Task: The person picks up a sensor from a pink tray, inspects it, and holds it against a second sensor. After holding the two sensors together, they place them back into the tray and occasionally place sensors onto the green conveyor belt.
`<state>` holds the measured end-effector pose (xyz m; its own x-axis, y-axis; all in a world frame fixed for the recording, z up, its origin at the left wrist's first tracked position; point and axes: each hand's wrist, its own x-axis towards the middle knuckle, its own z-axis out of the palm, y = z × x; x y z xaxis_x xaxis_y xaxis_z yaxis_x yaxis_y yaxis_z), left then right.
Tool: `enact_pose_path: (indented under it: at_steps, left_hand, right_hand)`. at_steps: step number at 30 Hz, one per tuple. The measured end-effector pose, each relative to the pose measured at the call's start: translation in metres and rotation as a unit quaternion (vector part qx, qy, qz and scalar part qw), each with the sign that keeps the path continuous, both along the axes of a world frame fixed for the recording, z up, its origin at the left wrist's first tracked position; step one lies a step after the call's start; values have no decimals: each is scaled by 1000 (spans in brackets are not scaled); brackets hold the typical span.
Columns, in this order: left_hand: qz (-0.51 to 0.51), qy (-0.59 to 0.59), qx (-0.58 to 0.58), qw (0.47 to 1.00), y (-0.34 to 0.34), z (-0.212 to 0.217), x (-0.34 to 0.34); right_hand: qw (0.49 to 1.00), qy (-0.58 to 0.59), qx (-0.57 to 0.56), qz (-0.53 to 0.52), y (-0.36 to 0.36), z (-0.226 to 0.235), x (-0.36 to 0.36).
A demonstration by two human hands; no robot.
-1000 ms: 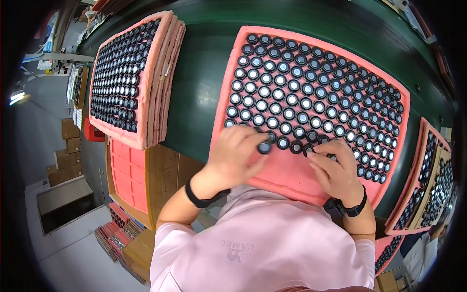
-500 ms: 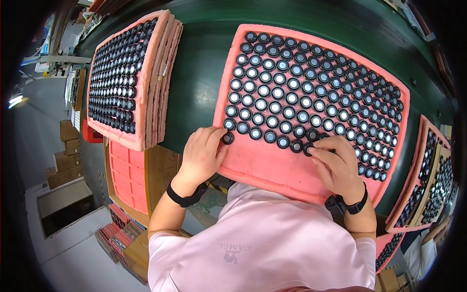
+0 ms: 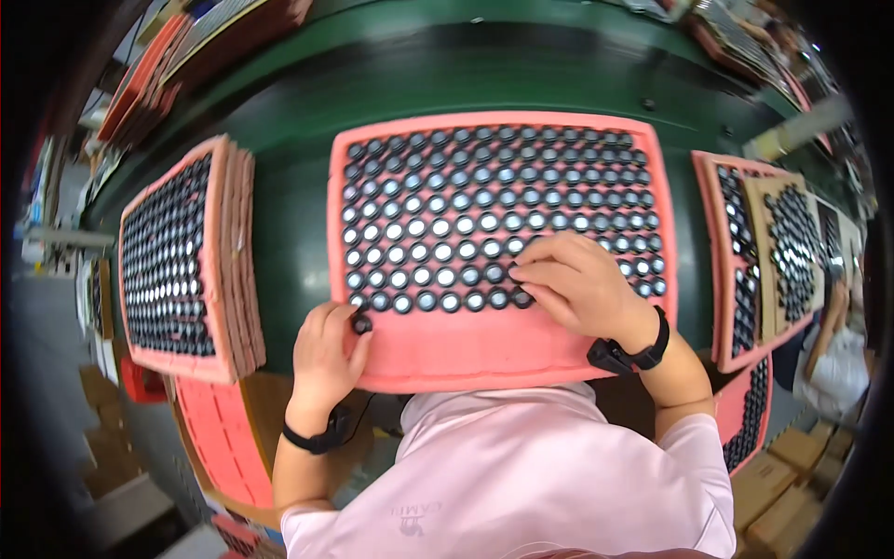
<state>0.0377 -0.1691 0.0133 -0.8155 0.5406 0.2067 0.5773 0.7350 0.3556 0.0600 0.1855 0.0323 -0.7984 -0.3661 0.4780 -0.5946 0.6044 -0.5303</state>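
The left hand (image 3: 326,350) is half curled, with thumb and forefinger set about one round black piece (image 3: 361,323) at the near left corner of the filled rows, close to the rim. The right hand (image 3: 579,284) is bent over the front rows right of the middle, thumb and fingertips drawn nearly together; whether they have hold of a piece cannot be told, as the fingers hide the spot. Each wrist wears a black band (image 3: 317,438). The piece looks small, light and stiff, its smooth side perhaps a little slippery and its pale, shiny top likely easy to mark, so a light pinch around the dark outer edge seems best. Rows of like pieces (image 3: 440,226) fill most of a pink tray (image 3: 456,354) that looks soft and foamy, with a bare strip along its near side. The tray lies on a green counter (image 3: 296,242). Well to the left stands a stack of pink trays (image 3: 244,265), the top one filled; to the right are another filled tray (image 3: 705,186) and a brown board (image 3: 761,219). Beyond, cardboard boxes (image 3: 759,484) and a person in white (image 3: 835,368) show at lower right.
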Motion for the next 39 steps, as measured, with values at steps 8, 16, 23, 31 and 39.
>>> enact_pose_path:
  at_steps: [8,16,23,31,39]
  left_hand:
    - [-3,-81,76,994,32,34,4]
    - [-109,-53,92,988,70,42,7]
    - [-92,-70,58,992,81,40,3]
    - [-118,-134,75,981,109,32,-29]
    - [-131,-160,80,975,125,28,-51]
  right_hand:
    - [980,-128,11,-151,109,15,-20]
    - [936,-128,183,-272,237,-9,-116]
    - [914,-168,264,-258,271,-59,-191]
    - [881,-173,279,-341,327,-45,-173]
    - [800,-205,243,-508,446,-51,-143]
